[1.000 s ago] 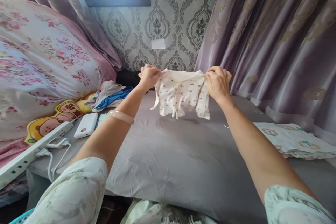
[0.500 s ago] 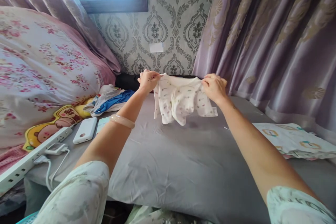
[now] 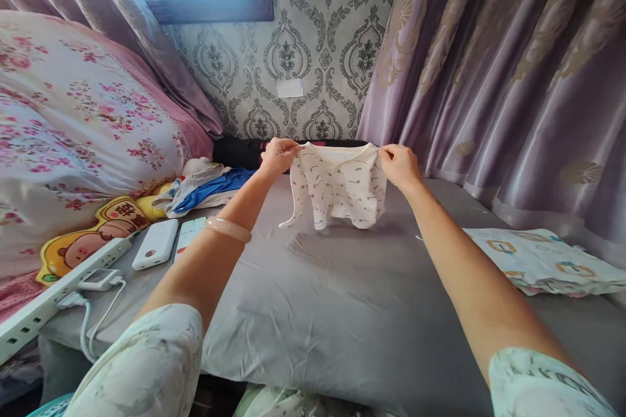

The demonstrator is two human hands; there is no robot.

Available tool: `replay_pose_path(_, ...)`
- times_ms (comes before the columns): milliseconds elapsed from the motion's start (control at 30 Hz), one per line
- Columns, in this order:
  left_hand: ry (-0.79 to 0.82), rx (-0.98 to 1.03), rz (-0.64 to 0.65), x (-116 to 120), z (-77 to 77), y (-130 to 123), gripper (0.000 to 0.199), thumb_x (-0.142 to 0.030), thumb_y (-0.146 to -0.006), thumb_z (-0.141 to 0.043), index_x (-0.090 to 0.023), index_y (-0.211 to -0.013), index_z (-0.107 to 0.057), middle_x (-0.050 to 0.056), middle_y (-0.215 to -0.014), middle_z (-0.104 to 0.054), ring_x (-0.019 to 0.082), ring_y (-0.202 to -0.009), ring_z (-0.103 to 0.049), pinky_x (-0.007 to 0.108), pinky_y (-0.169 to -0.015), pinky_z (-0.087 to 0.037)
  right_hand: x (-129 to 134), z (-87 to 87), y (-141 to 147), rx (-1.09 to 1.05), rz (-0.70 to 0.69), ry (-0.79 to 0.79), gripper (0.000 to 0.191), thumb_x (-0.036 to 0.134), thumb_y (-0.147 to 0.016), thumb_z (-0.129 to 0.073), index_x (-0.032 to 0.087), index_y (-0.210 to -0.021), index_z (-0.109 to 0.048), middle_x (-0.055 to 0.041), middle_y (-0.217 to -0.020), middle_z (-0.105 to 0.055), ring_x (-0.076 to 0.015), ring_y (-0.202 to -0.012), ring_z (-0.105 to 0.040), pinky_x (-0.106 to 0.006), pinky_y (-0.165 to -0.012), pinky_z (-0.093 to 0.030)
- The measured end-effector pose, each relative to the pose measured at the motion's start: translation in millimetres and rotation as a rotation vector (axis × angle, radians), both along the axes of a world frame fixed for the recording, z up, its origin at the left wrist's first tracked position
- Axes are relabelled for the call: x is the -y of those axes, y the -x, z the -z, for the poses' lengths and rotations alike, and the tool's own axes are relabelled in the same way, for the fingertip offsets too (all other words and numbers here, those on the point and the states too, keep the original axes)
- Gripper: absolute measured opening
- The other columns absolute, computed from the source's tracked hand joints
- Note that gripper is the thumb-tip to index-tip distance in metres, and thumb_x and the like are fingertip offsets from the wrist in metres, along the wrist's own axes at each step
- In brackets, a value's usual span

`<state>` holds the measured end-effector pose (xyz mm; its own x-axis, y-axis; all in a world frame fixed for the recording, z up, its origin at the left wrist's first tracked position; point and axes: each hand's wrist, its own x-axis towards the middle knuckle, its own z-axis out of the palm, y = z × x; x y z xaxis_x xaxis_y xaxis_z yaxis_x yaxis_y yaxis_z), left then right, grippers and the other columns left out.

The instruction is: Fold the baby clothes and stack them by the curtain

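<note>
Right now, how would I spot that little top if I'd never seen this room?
Find the grey sheet across the middle, then look toward its far side, below the patterned wallpaper. There, the left hand and right hand hold up a small white top by its shoulders. Unlike the blue cloth lying to its left, it hangs spread out, speckled with tiny prints.

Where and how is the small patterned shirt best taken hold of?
Probably by both shoulders, one from each side, where the left hand and right hand pinch it: the limp shirt hangs from these corners, with its neckline spread between them.
</note>
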<state>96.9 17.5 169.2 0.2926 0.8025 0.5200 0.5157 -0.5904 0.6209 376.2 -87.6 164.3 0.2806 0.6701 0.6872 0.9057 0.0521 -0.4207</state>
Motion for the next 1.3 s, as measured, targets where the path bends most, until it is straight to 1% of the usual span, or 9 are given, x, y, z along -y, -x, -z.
replay_pose_path(167,0.069,0.156,-0.061,-4.3,8.0,-9.4,0.024,-0.034,-0.081,-0.056,-0.016,-0.088,-0.071,0.004,-0.068,-0.065,0.019,-0.071,-0.058,0.030,-0.063,-0.045,2.0,3.9,6.9,0.008,0.019,0.050,0.026,0.027,-0.089,-0.043,0.017,-0.089,-0.068,-0.0109,-0.083,-0.070,-0.0252,-0.079,-0.063,-0.034,-0.074,-0.044)
replay_pose_path(300,0.086,0.178,-0.071,-6.0,13.6,-14.8,0.024,-0.030,-0.081,-0.054,-0.017,-0.093,-0.069,0.005,-0.074,-0.066,0.019,-0.072,-0.058,0.029,-0.063,-0.045,-2.1,11.9,8.2,0.039,0.009,-0.038,0.025,0.026,-0.091,-0.040,0.019,-0.087,-0.063,-0.0124,-0.087,-0.069,-0.0263,-0.085,-0.062,-0.035,-0.076,-0.044)
replay_pose_path(533,0.061,0.210,-0.194,8.2,28.5,-20.6,0.020,-0.025,-0.088,-0.043,-0.019,-0.094,-0.062,0.004,-0.086,-0.065,0.017,-0.081,-0.058,0.028,-0.071,-0.044,-1.0,21.2,15.1,0.118,-0.006,-0.179,0.027,0.028,-0.096,-0.031,0.021,-0.092,-0.057,-0.0111,-0.094,-0.064,-0.0247,-0.092,-0.057,-0.035,-0.078,-0.043)
replay_pose_path(767,-0.157,0.247,-0.307,30.8,43.3,-23.4,0.024,-0.027,-0.097,-0.034,-0.020,-0.102,-0.056,0.007,-0.097,-0.064,0.019,-0.095,-0.059,0.031,-0.084,-0.044,17.5,23.3,27.5,0.198,0.015,-0.139,0.033,0.033,-0.100,-0.026,0.022,-0.102,-0.057,-0.0097,-0.102,-0.059,-0.0242,-0.092,-0.056,-0.034,-0.075,-0.043)
replay_pose_path(900,-0.281,0.232,-0.263,47.0,45.9,-8.9,0.029,-0.031,-0.099,-0.032,-0.019,-0.107,-0.056,0.008,-0.102,-0.065,0.019,-0.097,-0.060,0.031,-0.088,-0.044,35.2,23.2,29.3,0.249,-0.011,-0.098,0.035,0.035,-0.101,-0.026,0.022,-0.103,-0.059,-0.0093,-0.103,-0.059,-0.0237,-0.091,-0.057,-0.033,-0.073,-0.043)
replay_pose_path(1000,-0.349,0.142,-0.179,64.4,39.6,14.7,0.031,-0.033,-0.098,-0.034,-0.020,-0.109,-0.059,0.009,-0.104,-0.066,0.019,-0.098,-0.060,0.030,-0.088,-0.045,54.1,18.4,29.8,0.262,-0.091,-0.097,0.036,0.038,-0.100,-0.028,0.023,-0.102,-0.060,-0.0090,-0.101,-0.060,-0.0236,-0.091,-0.058,-0.034,-0.075,-0.045)
replay_pose_path(1133,-0.388,0.029,-0.066,93.9,16.6,53.4,0.033,-0.038,-0.095,-0.040,-0.022,-0.108,-0.065,0.008,-0.104,-0.067,0.018,-0.095,-0.061,0.028,-0.083,-0.047,86.9,0.8,31.9,0.225,-0.217,-0.108,0.035,0.043,-0.098,-0.035,0.025,-0.098,-0.064,-0.0080,-0.095,-0.064,-0.0237,-0.090,-0.060,-0.036,-0.079,-0.046)
replay_pose_path(1200,-0.335,0.006,-0.025,108.2,0.8,70.4,0.034,-0.042,-0.092,-0.044,-0.022,-0.106,-0.067,0.006,-0.095,-0.069,0.018,-0.088,-0.062,0.027,-0.076,-0.048,104.0,-12.3,33.9,0.158,-0.267,-0.076,0.034,0.047,-0.096,-0.040,0.026,-0.097,-0.066,-0.0067,-0.091,-0.066,-0.0235,-0.086,-0.061,-0.036,-0.075,-0.047)
replay_pose_path(1300,-0.192,0.021,0.039,121.5,-22.5,88.4,0.034,-0.047,-0.087,-0.052,-0.024,-0.103,-0.070,0.002,-0.082,-0.068,0.017,-0.075,-0.061,0.025,-0.063,-0.047,122.6,-32.8,36.5,-0.020,-0.357,0.049,0.035,0.056,-0.090,-0.050,0.027,-0.096,-0.069,-0.0038,-0.079,-0.067,-0.0212,-0.071,-0.061,-0.034,-0.063,-0.047)
